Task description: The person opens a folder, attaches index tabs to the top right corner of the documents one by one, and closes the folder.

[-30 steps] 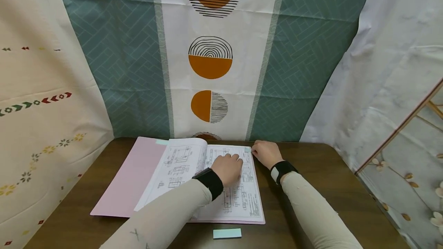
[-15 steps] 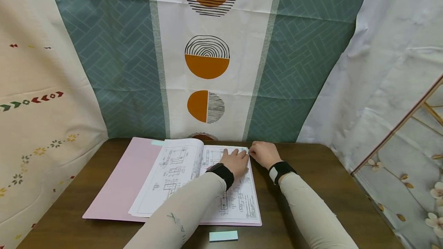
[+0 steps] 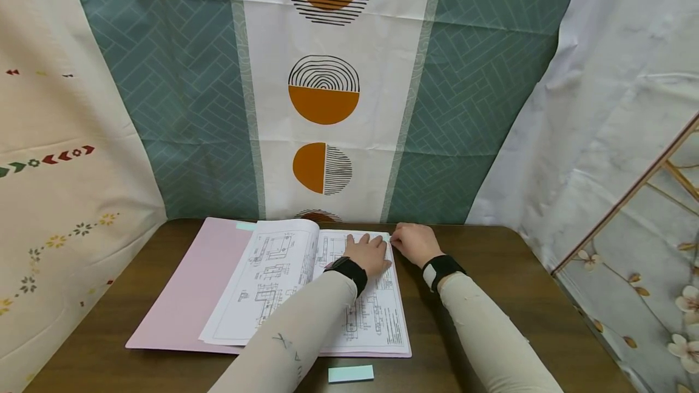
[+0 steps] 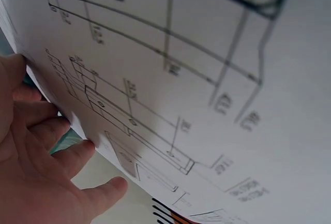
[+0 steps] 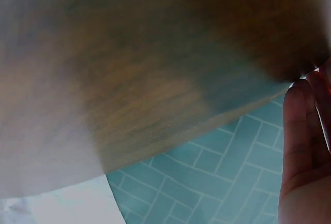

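Observation:
My left hand lies with its fingers spread on the right-hand page of an open booklet of technical drawings. In the left wrist view, the left hand's fingers stretch across the printed sheet. At the top right corner of that page is a small mint sticky note, partly hidden by fingers. My right hand pinches its outer end, fingers curled. In the right wrist view the right hand shows at the right edge, fingertips together by the page edge.
A pink folder cover lies open on the left, bearing another mint sticky note at its top. The turned left page bulges near the fold. A mint sticky-note pad rests on the brown table. Patterned cloth hangs behind.
My left hand has slid right and up the page towards the sticky note, its fingers now spread. The right hand stays at the corner. The view has shifted slightly.

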### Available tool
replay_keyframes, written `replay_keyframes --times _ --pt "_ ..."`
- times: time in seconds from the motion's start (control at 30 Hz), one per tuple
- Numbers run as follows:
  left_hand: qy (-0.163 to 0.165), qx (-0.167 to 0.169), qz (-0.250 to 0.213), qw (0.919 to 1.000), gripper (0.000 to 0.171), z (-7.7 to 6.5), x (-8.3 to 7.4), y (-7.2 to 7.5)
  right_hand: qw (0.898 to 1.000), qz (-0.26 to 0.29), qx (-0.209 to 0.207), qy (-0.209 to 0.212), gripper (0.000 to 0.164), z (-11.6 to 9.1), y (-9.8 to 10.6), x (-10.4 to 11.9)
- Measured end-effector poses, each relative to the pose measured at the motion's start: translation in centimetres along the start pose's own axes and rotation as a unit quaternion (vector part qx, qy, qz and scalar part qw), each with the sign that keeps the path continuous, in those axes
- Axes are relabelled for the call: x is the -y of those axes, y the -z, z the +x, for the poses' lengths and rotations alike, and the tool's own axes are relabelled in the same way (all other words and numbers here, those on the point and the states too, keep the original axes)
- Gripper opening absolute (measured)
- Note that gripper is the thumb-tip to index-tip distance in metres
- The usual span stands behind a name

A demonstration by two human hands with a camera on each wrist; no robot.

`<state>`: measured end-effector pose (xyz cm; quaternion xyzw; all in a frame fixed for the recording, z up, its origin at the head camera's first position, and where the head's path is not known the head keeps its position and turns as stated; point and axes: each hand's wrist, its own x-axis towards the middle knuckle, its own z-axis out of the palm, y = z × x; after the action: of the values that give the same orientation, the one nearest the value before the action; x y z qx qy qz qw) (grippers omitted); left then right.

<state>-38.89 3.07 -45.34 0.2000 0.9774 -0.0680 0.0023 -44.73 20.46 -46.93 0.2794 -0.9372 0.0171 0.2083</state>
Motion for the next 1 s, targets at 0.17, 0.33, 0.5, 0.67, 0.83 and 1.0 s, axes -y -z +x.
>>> replay_keyframes --times 0.17,0.33,0.5,0.67,0.83,1.0 --pt "0.006 0.001 -0.018 0.9998 0.067 -0.2 0.2 0.5 1.000 -0.001 0.008 -0.003 0.008 0.0 0.2 0.1" --pt "0.017 -0.003 -0.030 0.9994 0.069 0.2 0.4 0.0 1.000 -0.003 0.007 -0.001 0.008 -0.1 0.2 0.1" --pt "0.027 -0.005 -0.030 0.9992 0.069 0.1 0.4 0.3 1.000 -0.007 0.003 0.001 0.008 -0.1 0.1 0.0" --pt "0.000 -0.011 -0.010 0.9999 0.067 0.1 0.2 0.2 1.000 -0.006 0.001 0.005 0.007 0.0 0.1 0.0" --pt "-0.039 -0.023 0.004 0.9990 0.065 1.1 0.2 -1.2 1.000 -0.004 0.002 0.004 0.009 0.0 0.0 -0.1" --pt "-0.032 -0.019 0.002 0.9993 0.068 1.7 0.7 -1.9 1.000 -0.002 0.007 -0.002 0.008 -0.1 0.0 0.0"
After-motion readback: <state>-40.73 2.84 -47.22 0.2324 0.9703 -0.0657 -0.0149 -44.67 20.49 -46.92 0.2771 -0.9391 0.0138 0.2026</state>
